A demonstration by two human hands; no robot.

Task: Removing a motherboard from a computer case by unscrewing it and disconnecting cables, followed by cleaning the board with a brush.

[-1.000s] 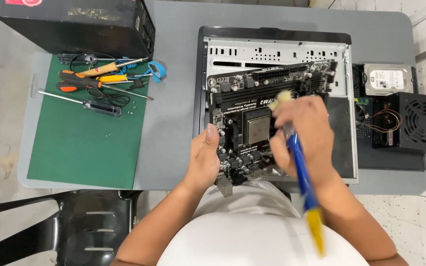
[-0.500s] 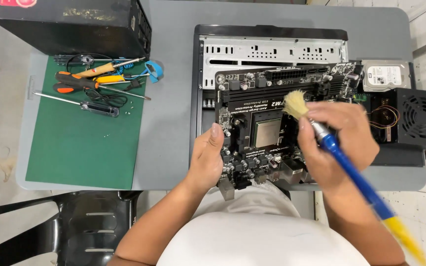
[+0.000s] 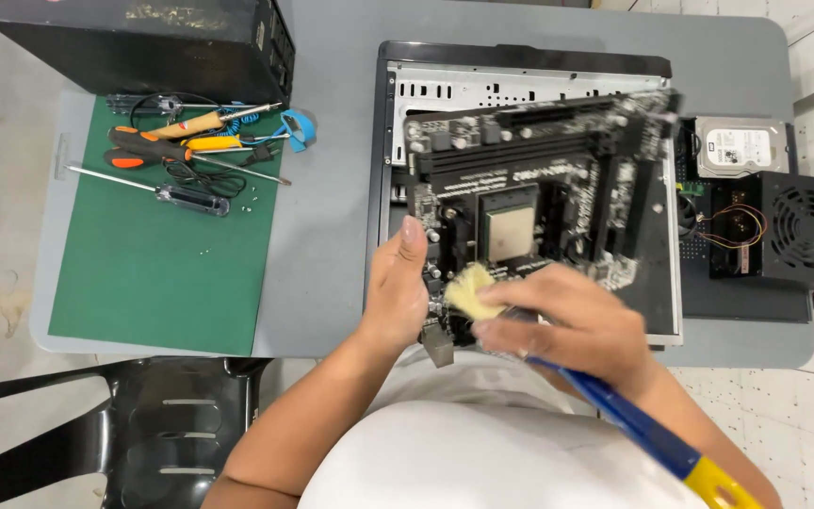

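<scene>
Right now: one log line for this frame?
left hand: steadies motherboard edge | right hand: holds blue-handled brush, bristles on board's near edge | case: open beneath

So the black rectangular motherboard [image 3: 539, 203] sits over the open metal computer case [image 3: 520, 90]. The green rubber mat [image 3: 157, 254] lies left with orange-handled screwdrivers [image 3: 148, 151] on it, and the silver boxy hard drive [image 3: 741, 148] is right.

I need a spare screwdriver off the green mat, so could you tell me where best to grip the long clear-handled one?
Take the clear-handled screwdriver by its thick transparent handle, probably coming from the bare mat side below it. It lies flat, its thin shaft pointing left. Cables and the orange-handled tools crowd the far side, while the green mat nearer the person leaves room for fingers.
</scene>
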